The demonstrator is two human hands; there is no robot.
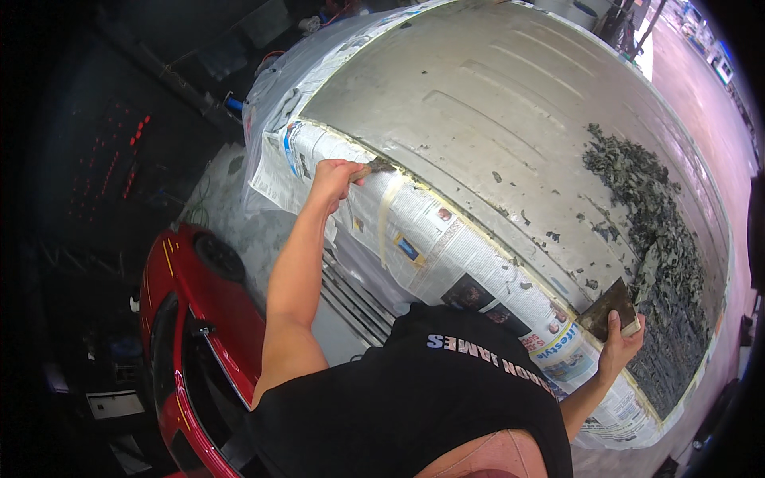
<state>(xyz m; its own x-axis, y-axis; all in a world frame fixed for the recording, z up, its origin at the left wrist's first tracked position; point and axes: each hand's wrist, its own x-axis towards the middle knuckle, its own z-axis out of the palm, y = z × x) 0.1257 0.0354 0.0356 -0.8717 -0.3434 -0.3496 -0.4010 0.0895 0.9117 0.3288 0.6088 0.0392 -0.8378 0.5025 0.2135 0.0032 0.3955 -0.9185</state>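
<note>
My left hand (335,180) is closed round the handle of a scraper (381,166). The scraper's dark blade end rests at the taped edge of a bare grey vehicle roof panel (478,119). Farther right, my right hand (621,341) grips a flat rectangular board (612,309), its top smeared dark and its side pale. That board is held over the roof's near edge, beside a heap of dark, curled paint flakes (653,215). Newspaper masking (438,231), fixed with tape, covers the side nearest me.
Loose flakes (551,237) are scattered over the roof and its ridges. Plastic sheeting (275,88) drapes the far left end. A red car (199,311) stands at lower left, with dark slatted bars (355,295) between it and the masked vehicle. A pale floor (701,88) shows at upper right.
</note>
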